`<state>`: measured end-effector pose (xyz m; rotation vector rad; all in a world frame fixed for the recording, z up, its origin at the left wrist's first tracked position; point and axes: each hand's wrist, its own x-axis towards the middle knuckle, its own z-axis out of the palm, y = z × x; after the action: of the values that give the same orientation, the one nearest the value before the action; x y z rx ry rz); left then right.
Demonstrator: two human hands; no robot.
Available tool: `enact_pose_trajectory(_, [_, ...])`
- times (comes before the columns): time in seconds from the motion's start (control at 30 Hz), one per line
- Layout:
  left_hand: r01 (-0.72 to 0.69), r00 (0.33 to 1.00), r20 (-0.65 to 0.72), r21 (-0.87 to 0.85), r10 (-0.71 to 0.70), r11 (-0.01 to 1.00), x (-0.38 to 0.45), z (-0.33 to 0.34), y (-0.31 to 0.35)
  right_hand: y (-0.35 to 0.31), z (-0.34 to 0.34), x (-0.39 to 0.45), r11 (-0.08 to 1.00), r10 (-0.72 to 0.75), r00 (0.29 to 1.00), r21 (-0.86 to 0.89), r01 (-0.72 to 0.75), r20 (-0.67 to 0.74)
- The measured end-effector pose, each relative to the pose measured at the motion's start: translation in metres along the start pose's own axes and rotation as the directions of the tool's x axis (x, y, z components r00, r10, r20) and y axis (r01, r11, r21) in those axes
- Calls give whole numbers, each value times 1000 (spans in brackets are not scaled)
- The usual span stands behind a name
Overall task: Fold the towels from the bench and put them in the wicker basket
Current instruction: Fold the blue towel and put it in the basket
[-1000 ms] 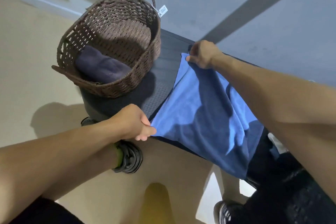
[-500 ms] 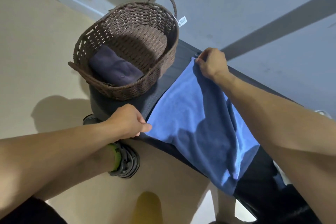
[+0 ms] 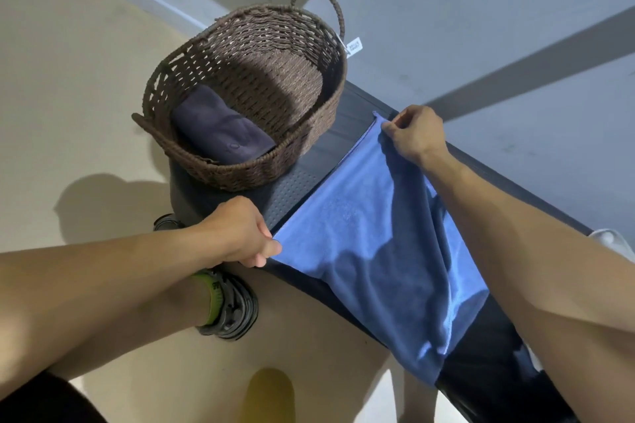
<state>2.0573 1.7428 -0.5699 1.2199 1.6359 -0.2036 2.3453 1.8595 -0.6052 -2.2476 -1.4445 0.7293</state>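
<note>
Your left hand (image 3: pixel 240 233) and right hand (image 3: pixel 414 136) pinch the blue towel (image 3: pixel 371 251) corners nearest the wicker basket (image 3: pixel 247 96) (fingers clamped); its length trails away from there.

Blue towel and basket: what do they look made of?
Blue towel: soft napped cloth, probably microfibre; matte, drapes limply over the bench edge.
Basket: brown woven strands, wicker or perhaps synthetic rattan; the open weave shows plainly, with a slight sheen.

The wicker basket (image 3: pixel 247 86) sits on the bench (image 3: pixel 292 189), left of the spread towel (image 3: pixel 371 251).
</note>
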Motion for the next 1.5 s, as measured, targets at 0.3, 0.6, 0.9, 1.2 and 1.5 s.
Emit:
enact_pose_trajectory(0.3, [15,998,-58,-3,-15,1000,2,2,6,0,5,1,1000,11,1000,23,-10,-27])
enact_pose_trajectory(0.6, [-151,988,13,-38,151,988,13,8,-4,1,6,2,976,-93,986,-186,118,136])
enact_pose_trajectory(0.9, [-131,980,136,-125,148,983,10,6,-2,2,-8,17,987,-161,966,5,163,204])
enact_pose_trajectory(1.2, [-25,998,62,34,23,999,14,2,-8,4,7,19,983,-65,997,171,70,-38])
enact_pose_trajectory(1.5, [-15,1000,-2,79,15,997,23,5,-7,1,-20,-37,948,-237,956,172,267,-172])
